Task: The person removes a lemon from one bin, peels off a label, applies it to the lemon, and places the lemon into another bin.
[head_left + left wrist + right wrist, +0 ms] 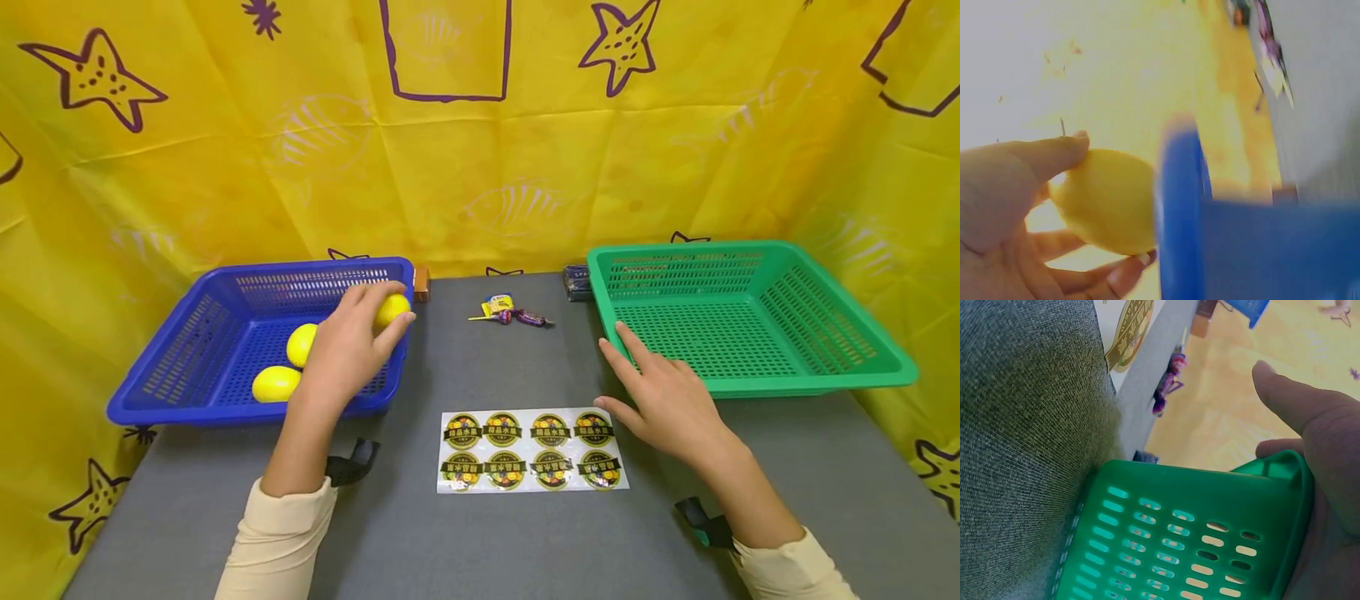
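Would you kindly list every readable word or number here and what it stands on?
"精品水果": on the round stickers of the white sheet.
"SPA": on the dark box beside the green basket; more is unreadable.
Too small to read: finer sticker print and the yellow wrapper.

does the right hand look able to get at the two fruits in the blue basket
Probably not: the right hand is across at the green basket, and the left hand, gripping another yellow fruit, lies between it and the two fruits.

Three lemons (276, 384), two baskets (750, 337), eight stickers (551, 430)
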Tool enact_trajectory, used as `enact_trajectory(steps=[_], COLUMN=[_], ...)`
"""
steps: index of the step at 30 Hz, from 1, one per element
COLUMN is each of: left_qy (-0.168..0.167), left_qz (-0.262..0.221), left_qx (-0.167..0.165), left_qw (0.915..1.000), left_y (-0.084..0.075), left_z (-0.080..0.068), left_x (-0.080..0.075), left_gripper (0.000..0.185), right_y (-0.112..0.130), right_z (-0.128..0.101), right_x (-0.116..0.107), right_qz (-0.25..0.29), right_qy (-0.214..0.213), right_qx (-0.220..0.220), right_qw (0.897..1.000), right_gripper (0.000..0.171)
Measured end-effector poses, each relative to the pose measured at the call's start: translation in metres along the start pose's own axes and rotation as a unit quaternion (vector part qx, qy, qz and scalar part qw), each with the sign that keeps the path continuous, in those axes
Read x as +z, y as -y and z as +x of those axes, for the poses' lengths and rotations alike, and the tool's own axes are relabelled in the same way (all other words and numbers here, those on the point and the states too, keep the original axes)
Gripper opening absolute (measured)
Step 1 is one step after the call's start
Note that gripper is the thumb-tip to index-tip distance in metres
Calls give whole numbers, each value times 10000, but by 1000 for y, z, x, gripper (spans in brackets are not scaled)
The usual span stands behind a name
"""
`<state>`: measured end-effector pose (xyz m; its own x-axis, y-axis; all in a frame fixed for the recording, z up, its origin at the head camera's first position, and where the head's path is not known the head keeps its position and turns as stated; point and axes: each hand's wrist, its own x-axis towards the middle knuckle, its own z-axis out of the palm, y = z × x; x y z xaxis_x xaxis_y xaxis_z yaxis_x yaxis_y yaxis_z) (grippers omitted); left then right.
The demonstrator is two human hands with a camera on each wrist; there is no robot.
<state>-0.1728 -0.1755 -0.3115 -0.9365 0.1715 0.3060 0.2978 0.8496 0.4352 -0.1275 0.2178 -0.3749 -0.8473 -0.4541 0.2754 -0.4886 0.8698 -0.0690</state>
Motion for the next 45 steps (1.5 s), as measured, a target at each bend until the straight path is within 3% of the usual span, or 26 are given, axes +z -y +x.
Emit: enact_trajectory(steps=[3, 5, 12, 14, 17, 26, 30, 34, 37, 41, 43, 45], left_qy=[-391, -387, 599, 744, 951, 1331, 1351, 1355, 1253, 1157, 1274, 1515], left_qz=[-329, -464, -548, -549, -581, -825, -876, -1009, -1131, -1003, -761, -522], left_qx=[467, 642, 1071, 1237, 1343, 1370, 1377, 1175, 952, 548, 391, 270], left_qw=[9976, 9961, 9909, 9880, 9847, 9781, 9773, 9786, 9810, 9867, 9882, 9867], left_y=[-22, -34, -49, -50, -50, -53, -51, -49, -45, -34, -28, -24], left_z=[4, 7, 3, 1, -1, -2, -3, -6, -14, -31, -39, -44], left_x=[18, 37, 119, 135, 145, 134, 131, 126, 118, 104, 99, 95], left_gripper=[42, 40, 36, 33, 28, 18, 20, 33, 46, 53, 53, 51], right_y=[0, 0, 1, 2, 3, 4, 4, 4, 3, 14, 24, 33], right_z=[0, 0, 2, 2, 3, 5, 5, 4, 3, 4, 3, 0], right_x=[0, 0, 4, 4, 3, -1, -1, -2, -3, -4, -3, 0], right_qz=[-10, -11, -12, -24, -49, -70, -29, 157, 572, 1032, 1017, 969], right_qy=[6, 9, 7, -19, -74, -82, 6, -114, -709, -1791, -1858, -1480], right_qx=[15, 21, -5, -22, -62, -50, 15, -94, -502, -1426, -1689, -1745], right_qw=[10000, 10000, 10000, 10000, 9999, 9999, 10000, 9998, 9946, 9680, 9626, 9686], right_gripper=[78, 78, 78, 77, 77, 77, 76, 74, 65, 49, 43, 36])
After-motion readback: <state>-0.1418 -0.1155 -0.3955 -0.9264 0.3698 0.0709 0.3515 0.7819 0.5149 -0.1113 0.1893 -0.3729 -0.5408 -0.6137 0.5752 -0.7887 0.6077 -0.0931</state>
